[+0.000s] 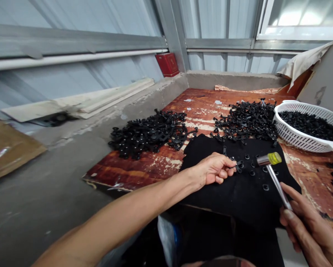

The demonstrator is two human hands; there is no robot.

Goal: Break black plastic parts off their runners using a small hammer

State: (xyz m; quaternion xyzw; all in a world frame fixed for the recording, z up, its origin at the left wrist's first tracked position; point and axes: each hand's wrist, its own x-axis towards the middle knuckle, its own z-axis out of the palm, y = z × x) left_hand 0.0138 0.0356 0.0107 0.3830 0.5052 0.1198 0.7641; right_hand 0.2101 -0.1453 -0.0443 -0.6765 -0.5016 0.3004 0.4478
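My left hand (pixel 217 168) is closed in a pinch on a small black strap piece (pixel 238 167), low over a black mat (pixel 210 196). Several small black rings (pixel 265 187) lie loose on the mat around it. In my right hand (pixel 307 218) is a mallet (pixel 279 185) with a shiny metal handle and a yellow end on its head. The mallet's head is just right of the strap piece, over some of the rings; I cannot tell whether it touches anything.
Two heaps of black strap pieces, a left heap (pixel 149 133) and a right heap (pixel 246 120), sit behind the mat on a worn red-brown board (pixel 202 107). A white basket (pixel 302 142) of small black parts stands at the right. A concrete ledge (pixel 80 159) runs along the left.
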